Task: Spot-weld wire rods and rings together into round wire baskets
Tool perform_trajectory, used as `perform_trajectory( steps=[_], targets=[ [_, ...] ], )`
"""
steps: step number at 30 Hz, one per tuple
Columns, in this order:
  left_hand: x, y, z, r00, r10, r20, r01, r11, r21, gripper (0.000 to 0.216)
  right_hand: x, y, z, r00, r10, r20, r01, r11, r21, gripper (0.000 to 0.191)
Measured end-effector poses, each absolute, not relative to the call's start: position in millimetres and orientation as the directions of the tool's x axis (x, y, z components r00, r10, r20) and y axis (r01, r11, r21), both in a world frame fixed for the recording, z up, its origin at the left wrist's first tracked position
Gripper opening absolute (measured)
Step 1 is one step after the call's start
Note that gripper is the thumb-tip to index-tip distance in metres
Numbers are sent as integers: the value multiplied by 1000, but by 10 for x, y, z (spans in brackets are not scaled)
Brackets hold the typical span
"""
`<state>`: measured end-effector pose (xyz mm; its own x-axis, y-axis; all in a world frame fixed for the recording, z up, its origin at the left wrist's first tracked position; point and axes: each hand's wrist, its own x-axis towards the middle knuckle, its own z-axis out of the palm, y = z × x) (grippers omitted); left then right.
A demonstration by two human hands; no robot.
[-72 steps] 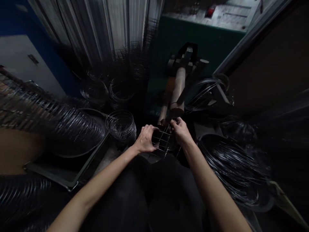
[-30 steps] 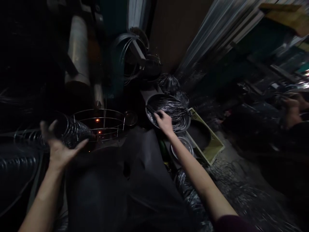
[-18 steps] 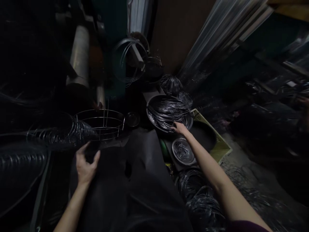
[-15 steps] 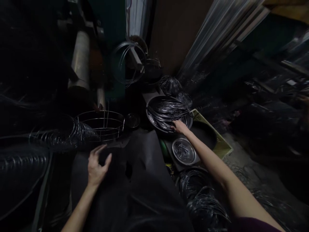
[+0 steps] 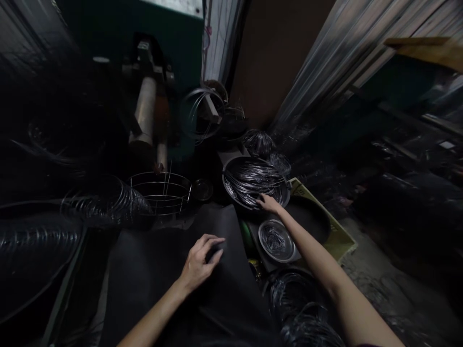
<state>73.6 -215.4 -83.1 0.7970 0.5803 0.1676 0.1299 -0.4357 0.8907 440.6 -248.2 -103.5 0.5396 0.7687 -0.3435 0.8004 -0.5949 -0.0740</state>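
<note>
My right hand [image 5: 268, 203] reaches over the near rim of a round basin [image 5: 224, 179]. Its bent fingers close at the ends of the shiny metal wires [image 5: 253, 176] that fill the basin; how many they grip is too dark to see. My left hand [image 5: 202, 262] hovers over the dark apron [image 5: 231, 279] across my lap, thumb and fingers apart, holding nothing. Just below my right wrist sits a round metal dish [image 5: 277, 241] with small metal pieces in it. Left of the basin stands a round wire frame [image 5: 161, 193], under a machine's metal cylinder [image 5: 145, 108].
Coiled wire bundles [image 5: 300, 303] lie at the lower right. A yellow crate [image 5: 340, 241] and a dark round pan [image 5: 311, 217] stand right of the basin. Stacked wire rings [image 5: 108, 202] are at left. A wire coil [image 5: 204, 113] hangs at the back.
My left hand has moved right across the apron, toward the basin. My right hand stays at the wires near the basin's rim. The view has shifted slightly up and left.
</note>
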Motion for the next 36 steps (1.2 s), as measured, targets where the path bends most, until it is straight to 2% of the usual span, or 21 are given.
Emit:
perform_trajectory(
  steps=[7,11,16,18,19,21,22,23,24,25,26,28,30,32,34,36],
  targets=[
    [808,-2155,-810,802,581,139,152,-423,893,25,4439,-2539,-1025,461,801,-381,835,-537,-118,23],
    [932,-2208,-774,801,581,147,132,-410,902,24,4415,-2556,-968,439,827,-352,864,-496,-87,24],
    [996,-2296,-757,793,587,164,146,-444,884,25,4179,-2733,-923,393,902,-176,919,-391,50,25],
    [1055,-2328,-747,786,599,151,152,-424,893,31,4019,-2812,-861,404,914,-43,915,-404,25,20],
    [1106,-2346,-741,781,609,137,152,-398,905,34,3925,-2831,-796,455,890,26,890,-453,-55,16],
    [1251,-2389,-721,780,617,104,146,-342,928,44,3699,-2811,-579,621,775,114,749,-544,-379,11],
    [1337,-2414,-702,787,608,99,136,-329,935,49,3569,-2769,-429,693,714,98,620,-521,-586,14],
    [1423,-2441,-673,800,591,107,119,-331,936,54,3430,-2710,-263,732,679,56,458,-429,-778,17],
    [1500,-2465,-629,812,571,120,98,-336,937,55,3291,-2637,-91,730,683,0,268,-286,-920,23],
    [1559,-2480,-567,819,561,124,80,-324,943,53,3157,-2559,71,691,721,-50,78,-143,-987,29],
    [1595,-2480,-487,815,568,117,65,-290,955,48,3034,-2484,209,661,748,-64,-66,-26,-997,34],
    [1593,-2414,-278,758,647,87,33,-170,985,36,2820,-2383,370,645,763,-47,-191,101,-976,35],
    [1520,-2259,-45,645,761,71,-61,-42,997,34,2629,-2389,344,644,765,-5,-77,59,-995,27],
    [1432,-2056,147,554,831,45,-211,88,973,31,2447,-2491,167,569,822,36,172,-76,-982,31],
    [1374,-1851,246,574,814,-84,-313,313,897,25,2296,-2616,-67,438,897,59,411,-141,-901,32],
    [1357,-1661,241,646,726,-235,-329,543,773,19,2198,-2677,-269,333,936,114,554,-97,-827,28]
  ],
)
